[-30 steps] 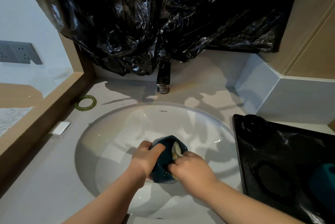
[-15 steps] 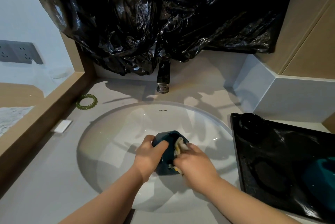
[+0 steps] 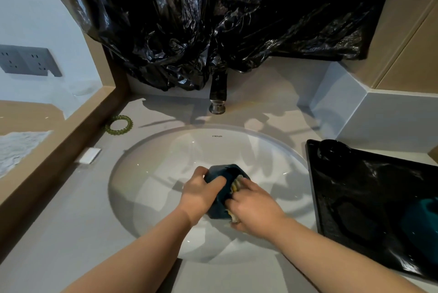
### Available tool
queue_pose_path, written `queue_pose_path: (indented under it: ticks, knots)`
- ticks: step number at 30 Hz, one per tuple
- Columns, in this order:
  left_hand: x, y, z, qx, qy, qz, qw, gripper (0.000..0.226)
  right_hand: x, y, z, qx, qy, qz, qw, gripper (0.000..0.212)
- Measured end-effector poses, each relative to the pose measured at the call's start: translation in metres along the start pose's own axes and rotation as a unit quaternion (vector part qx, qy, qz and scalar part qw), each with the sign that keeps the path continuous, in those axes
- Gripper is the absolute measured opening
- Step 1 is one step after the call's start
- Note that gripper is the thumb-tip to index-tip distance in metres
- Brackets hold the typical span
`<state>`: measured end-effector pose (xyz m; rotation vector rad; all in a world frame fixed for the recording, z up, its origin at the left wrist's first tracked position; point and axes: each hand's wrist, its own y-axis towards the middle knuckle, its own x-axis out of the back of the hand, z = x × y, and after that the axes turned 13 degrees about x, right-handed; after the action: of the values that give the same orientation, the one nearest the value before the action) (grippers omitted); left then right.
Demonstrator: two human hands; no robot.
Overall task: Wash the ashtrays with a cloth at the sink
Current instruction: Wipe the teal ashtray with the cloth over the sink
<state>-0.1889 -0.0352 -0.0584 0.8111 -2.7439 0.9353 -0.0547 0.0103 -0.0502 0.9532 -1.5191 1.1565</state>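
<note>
Grip on the dark teal ashtray (image 3: 219, 208) is taken by the left hand (image 3: 199, 194), which is curled round the 9 o'clock side with the thumb laid over the rim. The ashtray is held tilted, its hollow turned toward 3 o'clock. A pale yellowish cloth (image 3: 237, 182) is pushed into that hollow by the right hand (image 3: 254, 207), whose fingers are bent round the cloth and pressed against the ashtray's 3 o'clock edge. Only a small part of the cloth is seen between fingers and rim.

Both hands and the ashtray are held over the middle of the white sink (image 3: 151, 174); whether the ashtray touches the basin cannot be told. At 12 o'clock of the basin a dark faucet (image 3: 218, 93) is mounted, half covered by crumpled black plastic sheeting (image 3: 213, 20).

At 3 o'clock, just beside the basin, a black tray (image 3: 355, 186) is set on the grey tabletop (image 3: 59, 221). A black round dish (image 3: 334, 150) is held in its far corner, and a second teal ashtray (image 3: 422, 219), blurred, is seen at its right edge. At 10 o'clock a green coiled ring (image 3: 118, 124) is laid on the tabletop, and a small white block (image 3: 90, 155) nearer 9 o'clock.
</note>
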Motion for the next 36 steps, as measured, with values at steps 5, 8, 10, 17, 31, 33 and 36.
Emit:
queue_pose_path:
  ticks: [5, 8, 10, 17, 31, 33, 36]
  knots:
    - [0.001, 0.001, 0.0, 0.005, -0.024, -0.035, 0.999, 0.023, 0.011, 0.015, 0.038, -0.196, 0.382, -0.135, 0.893, 0.024]
    - [0.004, 0.0, 0.0, 0.01, -0.032, -0.038, 0.999, 0.018, 0.013, 0.014, 0.038, -0.17, 0.436, -0.154, 0.87, 0.025]
    - [0.004, 0.001, 0.001, 0.019, -0.037, -0.024, 0.999, 0.016, 0.006, 0.002, 0.021, -0.12, 0.245, -0.069, 0.96, 0.03]
    - [-0.005, -0.005, -0.005, 0.012, -0.059, 0.019, 0.998, 0.012, -0.01, -0.001, -0.001, -0.091, 0.019, -0.046, 0.995, 0.029]
    - [-0.003, -0.004, -0.007, 0.023, -0.092, 0.031, 0.995, 0.012, -0.004, -0.005, -0.013, -0.025, 0.009, -0.07, 0.997, 0.024]
    - [-0.003, -0.005, -0.007, 0.01, -0.107, 0.042, 0.993, 0.016, -0.001, -0.006, -0.016, -0.017, -0.002, -0.089, 0.996, 0.024]
    - [-0.005, -0.007, -0.007, -0.004, -0.174, 0.055, 0.983, 0.033, 0.011, 0.001, -0.002, -0.062, 0.092, -0.106, 0.988, 0.022]
